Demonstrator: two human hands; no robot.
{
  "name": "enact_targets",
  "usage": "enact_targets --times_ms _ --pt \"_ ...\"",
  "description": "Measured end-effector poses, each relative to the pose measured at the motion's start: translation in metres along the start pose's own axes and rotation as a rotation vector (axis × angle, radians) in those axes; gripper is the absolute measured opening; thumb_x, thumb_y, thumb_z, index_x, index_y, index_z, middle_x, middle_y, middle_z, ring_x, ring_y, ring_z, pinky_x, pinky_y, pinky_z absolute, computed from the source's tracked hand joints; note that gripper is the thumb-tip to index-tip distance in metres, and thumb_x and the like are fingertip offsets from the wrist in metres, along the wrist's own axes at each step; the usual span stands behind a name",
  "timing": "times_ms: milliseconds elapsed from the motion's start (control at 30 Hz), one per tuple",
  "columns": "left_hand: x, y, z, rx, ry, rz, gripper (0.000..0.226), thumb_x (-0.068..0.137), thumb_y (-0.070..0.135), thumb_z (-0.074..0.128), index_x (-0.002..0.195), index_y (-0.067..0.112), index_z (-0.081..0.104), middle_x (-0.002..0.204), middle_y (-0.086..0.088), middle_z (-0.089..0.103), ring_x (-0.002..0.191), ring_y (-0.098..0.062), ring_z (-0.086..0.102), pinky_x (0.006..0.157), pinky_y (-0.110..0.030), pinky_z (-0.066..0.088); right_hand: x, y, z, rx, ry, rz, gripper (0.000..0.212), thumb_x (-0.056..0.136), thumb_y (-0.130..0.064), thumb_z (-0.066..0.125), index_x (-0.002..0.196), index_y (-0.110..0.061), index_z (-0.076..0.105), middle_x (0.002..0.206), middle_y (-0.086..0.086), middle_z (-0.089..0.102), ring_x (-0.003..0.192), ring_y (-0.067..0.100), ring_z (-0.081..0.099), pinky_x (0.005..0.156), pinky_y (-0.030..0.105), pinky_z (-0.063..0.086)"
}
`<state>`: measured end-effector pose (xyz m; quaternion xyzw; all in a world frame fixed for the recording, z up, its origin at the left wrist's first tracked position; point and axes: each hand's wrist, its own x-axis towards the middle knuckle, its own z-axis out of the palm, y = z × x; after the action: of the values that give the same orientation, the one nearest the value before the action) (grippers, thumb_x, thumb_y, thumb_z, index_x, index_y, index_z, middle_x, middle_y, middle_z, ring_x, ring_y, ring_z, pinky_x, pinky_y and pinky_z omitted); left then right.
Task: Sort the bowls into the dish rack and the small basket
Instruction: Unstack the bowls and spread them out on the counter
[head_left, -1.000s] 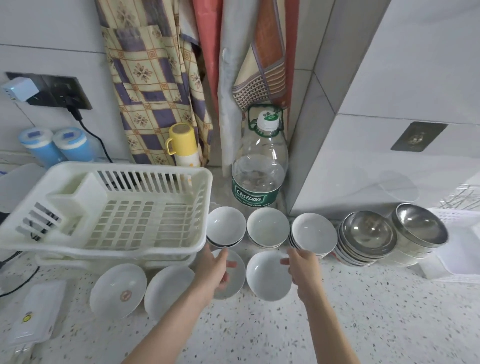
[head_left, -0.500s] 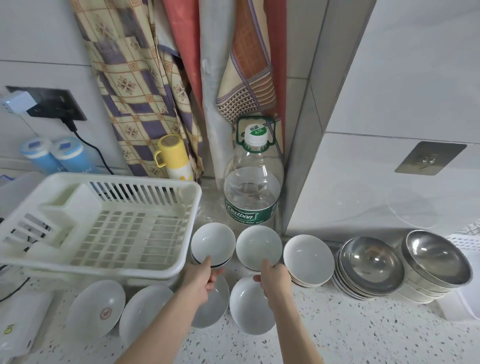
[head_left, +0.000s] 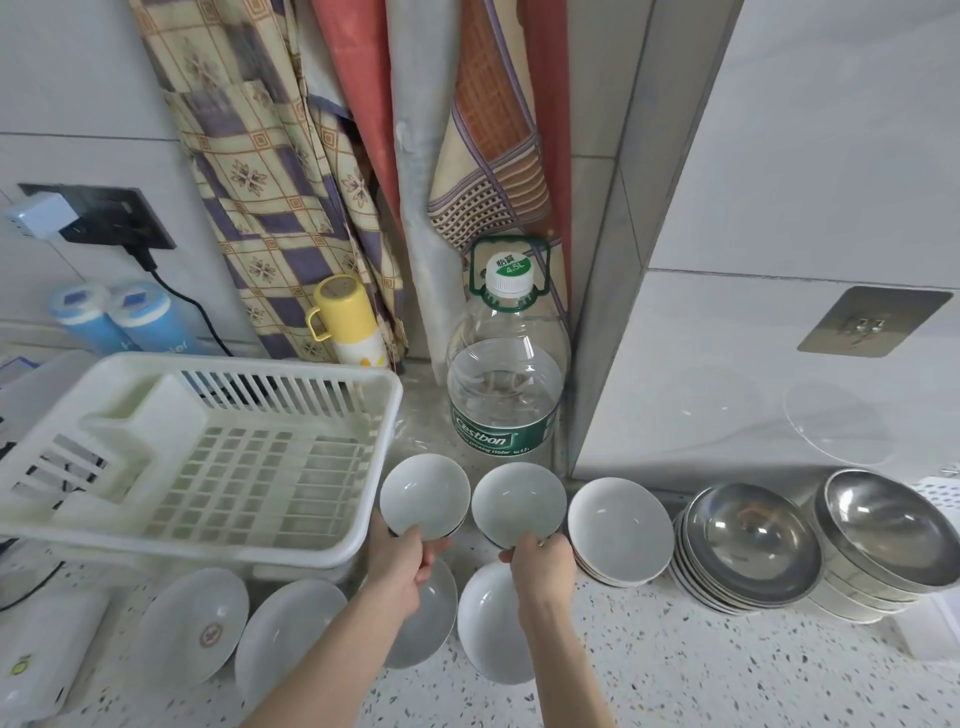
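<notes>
Each hand pinches a small white bowl by its near rim: left hand (head_left: 402, 558) on the left bowl (head_left: 425, 493), right hand (head_left: 543, 564) on the next bowl (head_left: 518, 500). Picking up seems underway; next, probably lifting them into the empty dish rack (head_left: 218, 457) beyond.

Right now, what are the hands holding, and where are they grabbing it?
Each hand holds a small white bowl by its near rim: the left hand grips the left bowl, and the right hand grips the middle bowl.
</notes>
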<state>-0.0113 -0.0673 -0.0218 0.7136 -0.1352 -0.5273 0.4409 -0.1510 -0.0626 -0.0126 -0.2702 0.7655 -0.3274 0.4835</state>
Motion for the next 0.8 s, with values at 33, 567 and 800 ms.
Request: enact_targets --times_ms 33,567,800 --pt "-0.002 0.0 0.001 -0.009 0.003 0.009 0.054 0.091 -0.01 0.03 0.132 0.024 0.043 0.115 -0.02 0.064 0.05 -0.014 0.068 0.032 -0.014 0.015 -0.001 -0.001 0.0 0.0 0.006 0.001 0.018 0.092 -0.006 0.039 0.09 -0.001 0.056 0.065 0.005 0.07 0.075 0.024 0.056 0.07 0.029 0.04" --pt "-0.024 0.001 -0.007 -0.093 -0.023 0.067 0.055 0.096 -0.004 0.035 0.13 0.038 0.044 0.11 -0.021 0.062 0.054 -0.013 0.057 0.036 -0.017 0.029 -0.043 -0.004 -0.008 0.209 0.021 -0.064 0.017 0.091 -0.005 0.039 0.085 -0.004 0.055 0.066 0.006 0.072 0.063 0.015 0.056 0.06 0.027 0.039" --pt "-0.038 -0.003 -0.014 -0.066 -0.151 0.117 0.062 0.097 -0.003 0.034 0.136 0.045 0.036 0.082 -0.019 0.062 0.04 -0.005 0.049 0.037 -0.018 0.03 -0.074 0.0 -0.015 0.296 0.048 -0.156 0.019 0.089 -0.007 0.04 0.084 -0.007 0.058 0.057 0.0 0.068 0.059 0.016 0.053 0.063 0.031 0.042"
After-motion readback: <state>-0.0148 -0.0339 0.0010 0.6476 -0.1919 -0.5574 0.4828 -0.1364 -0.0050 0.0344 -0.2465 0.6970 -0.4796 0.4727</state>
